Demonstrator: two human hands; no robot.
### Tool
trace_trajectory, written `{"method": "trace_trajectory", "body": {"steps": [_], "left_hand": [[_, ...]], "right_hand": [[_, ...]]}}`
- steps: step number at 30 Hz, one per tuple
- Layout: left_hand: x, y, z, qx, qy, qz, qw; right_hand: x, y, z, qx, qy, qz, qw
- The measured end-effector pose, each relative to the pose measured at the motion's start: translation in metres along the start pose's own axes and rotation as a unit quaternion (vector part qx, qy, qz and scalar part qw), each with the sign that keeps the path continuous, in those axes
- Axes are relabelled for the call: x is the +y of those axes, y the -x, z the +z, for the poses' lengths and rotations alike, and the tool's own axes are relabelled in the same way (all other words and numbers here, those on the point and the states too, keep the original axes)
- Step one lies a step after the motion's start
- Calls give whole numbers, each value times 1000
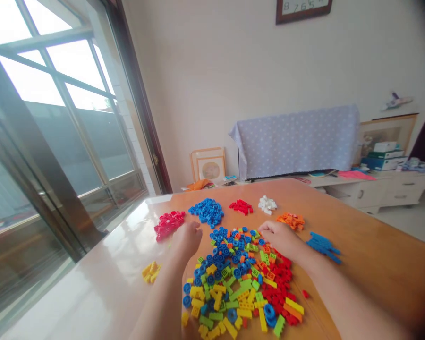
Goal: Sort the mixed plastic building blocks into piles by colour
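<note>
My left hand is at the left edge of a big mixed pile of toy building bricks, its fingers curled together. What it may hold is hidden. At the pile's upper right edge, my right hand has its fingertips pinched close to the bricks; anything between them is too small to make out. The mixed pile has blue round pieces, yellow and green bricks, and red bricks along its right side. Just beyond my left hand lie a pinkish-red heap and a blue heap.
Farther back on the table sit small heaps of red bricks and white bricks. Orange bricks and long blue bricks lie to the right, yellow bricks to the left. One red brick lies apart.
</note>
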State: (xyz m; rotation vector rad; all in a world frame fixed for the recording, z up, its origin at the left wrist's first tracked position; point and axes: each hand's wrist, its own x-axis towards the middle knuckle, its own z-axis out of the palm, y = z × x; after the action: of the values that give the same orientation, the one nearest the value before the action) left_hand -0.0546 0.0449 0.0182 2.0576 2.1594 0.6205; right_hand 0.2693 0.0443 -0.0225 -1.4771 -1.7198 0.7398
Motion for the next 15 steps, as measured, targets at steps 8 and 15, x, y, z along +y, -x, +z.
{"method": "trace_trajectory", "body": {"steps": [8, 15], "left_hand": [[39, 19, 12, -158, 92, 154, 971], [36, 16, 28, -189, 91, 177, 962]], "right_hand": [[8, -1, 2, -90, 89, 26, 992], [-10, 10, 6, -122, 155, 0, 980]]}}
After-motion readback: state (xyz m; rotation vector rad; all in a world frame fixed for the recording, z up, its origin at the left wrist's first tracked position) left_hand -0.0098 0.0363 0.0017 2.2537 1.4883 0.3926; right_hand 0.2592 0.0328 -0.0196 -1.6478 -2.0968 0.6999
